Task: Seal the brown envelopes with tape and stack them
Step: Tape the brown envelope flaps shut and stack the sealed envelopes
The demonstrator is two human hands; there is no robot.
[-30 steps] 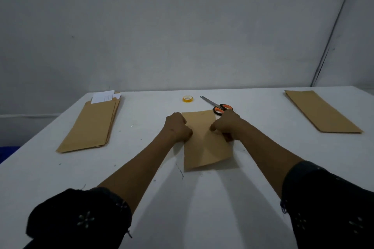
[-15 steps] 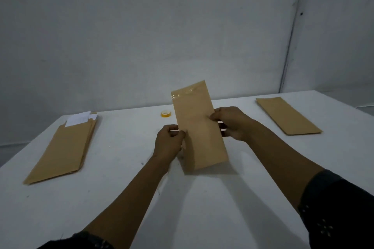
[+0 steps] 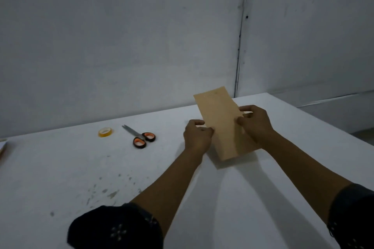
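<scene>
Brown envelope (image 3: 221, 125) held up off the white counter (image 3: 81, 168), tilted, far end raised toward the wall, near end low over the counter with its shadow just beneath. It sits right of centre.

Left hand (image 3: 197, 136): grip closed on the envelope's left long edge, thumb and curled fingers pinching it about midway along.

Right hand (image 3: 256, 123): grip closed on the right long edge, thumb on the facing side, fingers wrapped behind. The two hands sit roughly opposite each other across the envelope's width.

Faint glossy strip near the envelope's far end; too blurred to say if it is tape.

Roll of tape (image 3: 105, 132), yellowish, lies flat on the counter well left of the hands. Scissors (image 3: 139, 136) with orange-and-black handles lie just right of the roll, blades pointing away toward the wall, apart from the roll and from the left hand.

At the far left edge of view, a sliver of brown and white paper (image 3: 3, 146) on the counter, mostly cut off.

Dark sleeves (image 3: 115, 228) on both upper arms. Grey scuff marks on the counter near the left forearm.
</scene>
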